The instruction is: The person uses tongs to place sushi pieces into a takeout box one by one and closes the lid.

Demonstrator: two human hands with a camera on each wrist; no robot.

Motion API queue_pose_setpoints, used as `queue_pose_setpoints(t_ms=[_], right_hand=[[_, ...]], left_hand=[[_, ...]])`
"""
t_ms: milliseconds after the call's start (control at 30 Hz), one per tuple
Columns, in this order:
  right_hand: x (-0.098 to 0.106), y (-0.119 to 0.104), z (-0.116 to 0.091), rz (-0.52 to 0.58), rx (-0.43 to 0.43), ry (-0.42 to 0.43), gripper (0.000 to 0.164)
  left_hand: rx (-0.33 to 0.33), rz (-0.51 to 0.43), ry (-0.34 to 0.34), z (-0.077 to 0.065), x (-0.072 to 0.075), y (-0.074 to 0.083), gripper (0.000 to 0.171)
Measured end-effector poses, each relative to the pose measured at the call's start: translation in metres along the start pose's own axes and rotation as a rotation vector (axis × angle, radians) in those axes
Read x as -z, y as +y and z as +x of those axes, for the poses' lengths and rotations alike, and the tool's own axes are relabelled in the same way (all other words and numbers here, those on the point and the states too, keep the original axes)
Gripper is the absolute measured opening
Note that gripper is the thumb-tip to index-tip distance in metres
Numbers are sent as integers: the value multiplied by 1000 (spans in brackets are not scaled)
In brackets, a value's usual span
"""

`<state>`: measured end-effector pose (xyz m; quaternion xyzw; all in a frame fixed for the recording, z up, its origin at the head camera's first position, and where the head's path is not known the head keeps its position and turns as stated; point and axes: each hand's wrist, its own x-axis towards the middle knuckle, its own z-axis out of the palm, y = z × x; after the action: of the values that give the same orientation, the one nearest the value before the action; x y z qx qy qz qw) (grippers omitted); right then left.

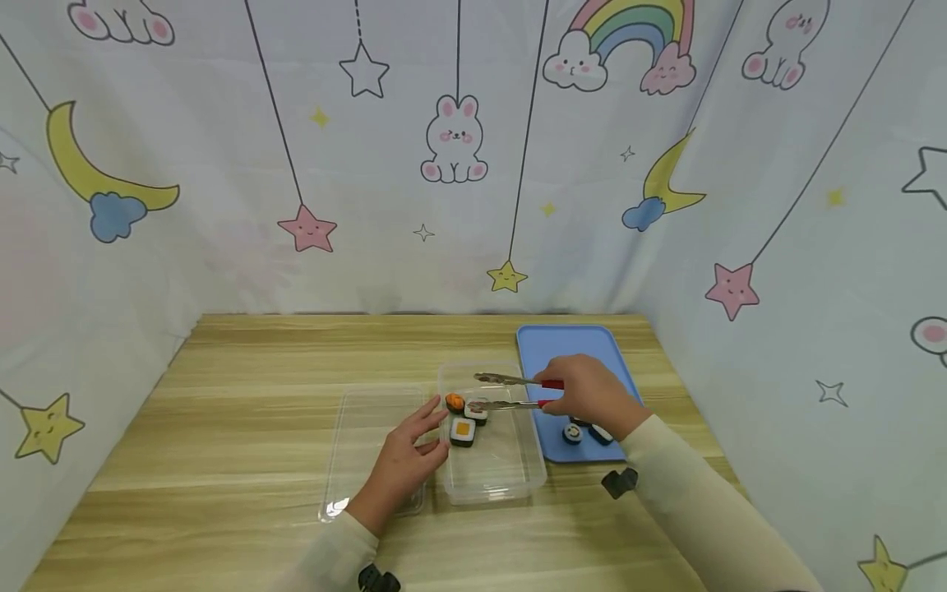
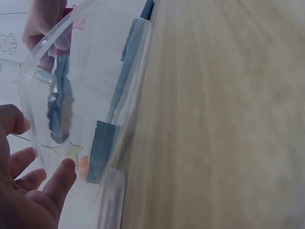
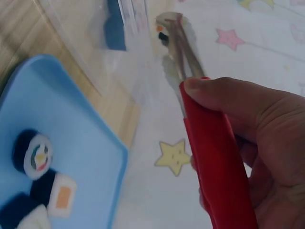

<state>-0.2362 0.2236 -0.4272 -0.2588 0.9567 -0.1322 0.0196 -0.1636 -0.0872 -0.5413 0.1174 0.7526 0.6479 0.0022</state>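
Note:
My right hand [image 1: 592, 395] grips the red handles of metal tongs [image 3: 217, 162] over a clear plastic container [image 1: 496, 473]. In the head view the tongs' two arms stand apart, the nearer tip overlapping a white-and-black sushi roll [image 1: 477, 417] in the container. Beside that roll are an orange-topped sushi piece [image 1: 455, 403] and a roll with an orange square centre [image 1: 463, 431]. At the container's left wall, my left hand [image 1: 405, 462] has its fingers spread, fingertips right at the rim. Through the clear wall in the left wrist view, a dark-sided roll [image 2: 102, 150] shows near the fingers.
A blue tray [image 1: 570, 345] lies to the right of the container, with several sushi rolls [image 1: 572, 433] near its front, partly under my right wrist. Left of the container, a clear lid [image 1: 370, 436] lies on the wooden table [image 1: 222, 460]. Patterned cloth [image 1: 385, 181] hangs behind and at both sides.

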Motion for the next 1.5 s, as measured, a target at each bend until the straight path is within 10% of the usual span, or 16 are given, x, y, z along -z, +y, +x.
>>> queue_pose_setpoints(t_ms=[333,733,1500], right_hand=[[21,54,-46,53,-151,178,53],[16,104,-106,89,-324,78,52],[6,108,-113,83,-311,39,41]], left_hand=[[16,-31,7,0,0,3,50],[19,-31,3,2,0,4,49],[14,-22,-1,0,0,2,49]])
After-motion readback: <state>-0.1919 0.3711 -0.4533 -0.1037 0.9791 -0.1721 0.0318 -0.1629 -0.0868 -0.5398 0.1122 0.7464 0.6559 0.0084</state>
